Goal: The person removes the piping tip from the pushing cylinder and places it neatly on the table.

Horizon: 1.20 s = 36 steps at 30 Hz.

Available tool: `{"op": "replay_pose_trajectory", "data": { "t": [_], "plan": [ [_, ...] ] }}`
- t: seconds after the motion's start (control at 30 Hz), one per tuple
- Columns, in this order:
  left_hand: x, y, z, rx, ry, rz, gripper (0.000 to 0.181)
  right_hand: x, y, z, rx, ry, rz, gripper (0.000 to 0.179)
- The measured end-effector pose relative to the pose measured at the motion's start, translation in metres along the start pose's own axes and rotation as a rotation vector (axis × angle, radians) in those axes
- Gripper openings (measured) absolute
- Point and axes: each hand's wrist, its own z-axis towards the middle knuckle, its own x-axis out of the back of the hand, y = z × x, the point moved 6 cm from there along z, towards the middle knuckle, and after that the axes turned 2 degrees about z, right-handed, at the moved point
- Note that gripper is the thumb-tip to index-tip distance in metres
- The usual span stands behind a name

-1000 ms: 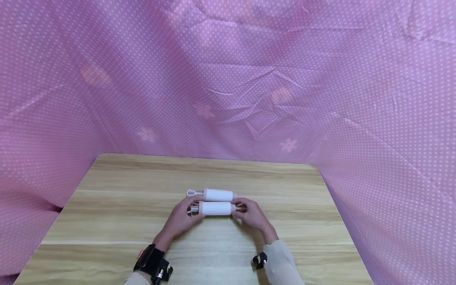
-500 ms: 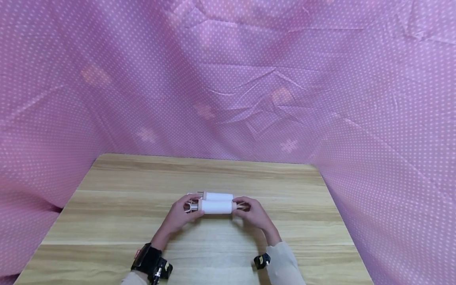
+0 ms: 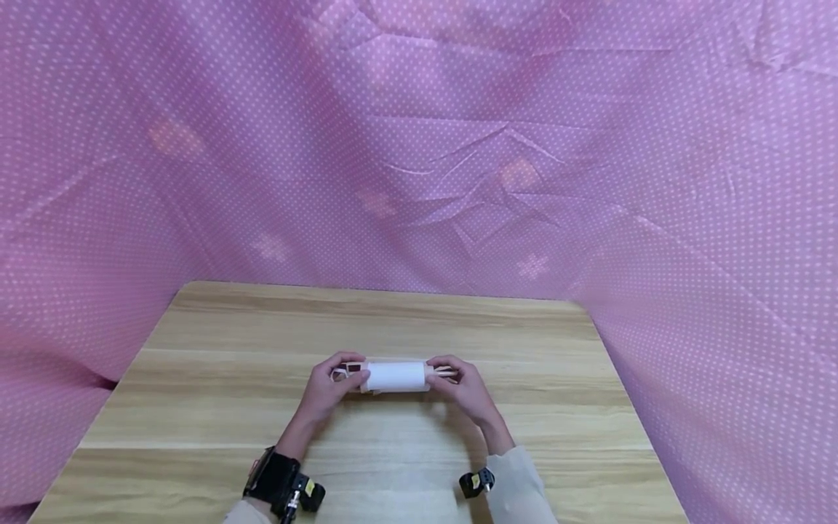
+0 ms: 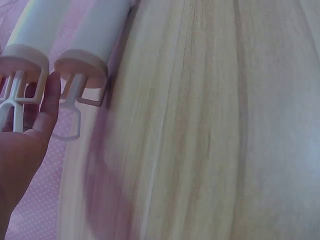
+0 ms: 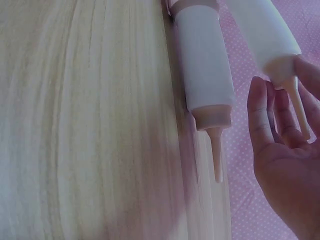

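Note:
Two look-alike piping syringes show in the wrist views, each with a white barrel, pink end caps, a looped plunger handle and a tapered nozzle. The nearer syringe (image 3: 396,375) is held level above the tabletop between both hands. My left hand (image 3: 322,384) grips its plunger end, thumb on the collar. Its nozzle end is pinched by my right hand (image 3: 463,386), the nozzle pointing into the palm. The other syringe (image 5: 206,60) lies on the table, apart from the held one; in the head view it is almost wholly hidden beneath it.
Beneath the hands spreads a wood-grain table (image 3: 262,320). Pink dotted cloth (image 3: 419,182) hangs behind it and along both sides. A black wrist camera mount (image 3: 278,480) sits on the left wrist, another small camera (image 3: 476,482) by the right sleeve.
The nearer syringe has been raised off the table and now covers the other one in the head view. Both hands have come up with it.

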Motion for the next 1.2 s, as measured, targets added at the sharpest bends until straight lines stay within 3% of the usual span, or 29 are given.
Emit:
{"op": "replay_pose_trajectory", "data": {
  "t": [0.33,0.57,0.87,1.2],
  "plan": [
    [-0.004,0.010,-0.003,-0.035,-0.057,0.035,0.032,-0.001,-0.001,-0.002,-0.046,-0.007,0.071,0.030],
    [-0.006,0.017,-0.005,-0.053,-0.045,0.019,0.030,0.000,-0.003,-0.004,-0.045,0.021,0.064,0.027],
    [-0.008,0.029,-0.008,-0.163,-0.043,0.044,0.027,0.000,-0.010,-0.007,-0.032,0.013,0.103,0.029],
    [-0.004,0.040,-0.010,-0.159,0.019,0.090,0.023,-0.003,-0.022,-0.006,0.107,-0.027,0.039,0.026]
  ]
}}
